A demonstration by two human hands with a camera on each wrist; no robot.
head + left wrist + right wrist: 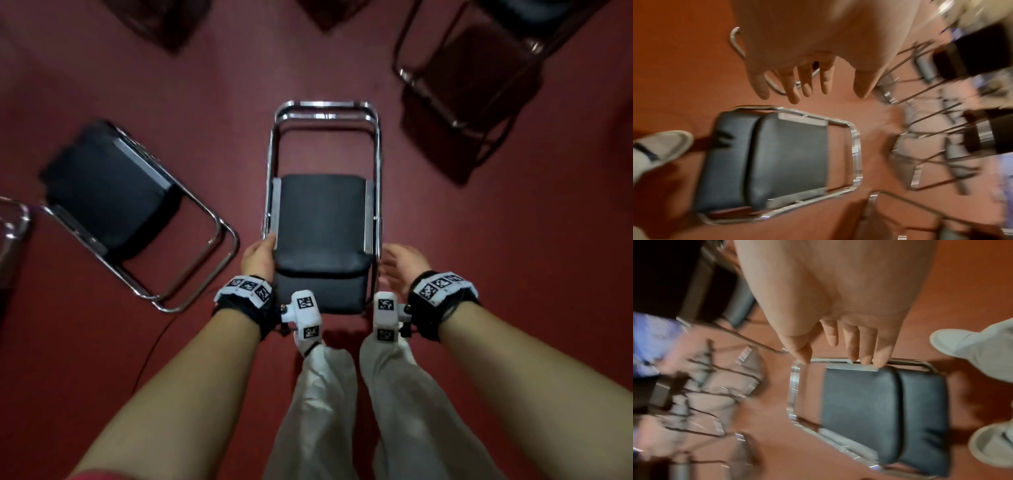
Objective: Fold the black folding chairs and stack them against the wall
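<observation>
The floor [445, 274] is red, and the chair [322, 222] stands folded on it just ahead of your feet, long axis running away from you. Another chair [113, 192] lies to its left. Your left hand [258, 258] touches the chair's near left edge, fingers straight; your right hand [404, 263] sits just beside the right rail, fingers relaxed and apart. No wall shows. The wrist markers carry patterns, no readable writing.

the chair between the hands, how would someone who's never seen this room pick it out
On the red floor, look straight ahead of the person's white trousers. The folded chair there lies between the left hand and right hand. Unlike the angled chair beside it, it points squarely away.
</observation>
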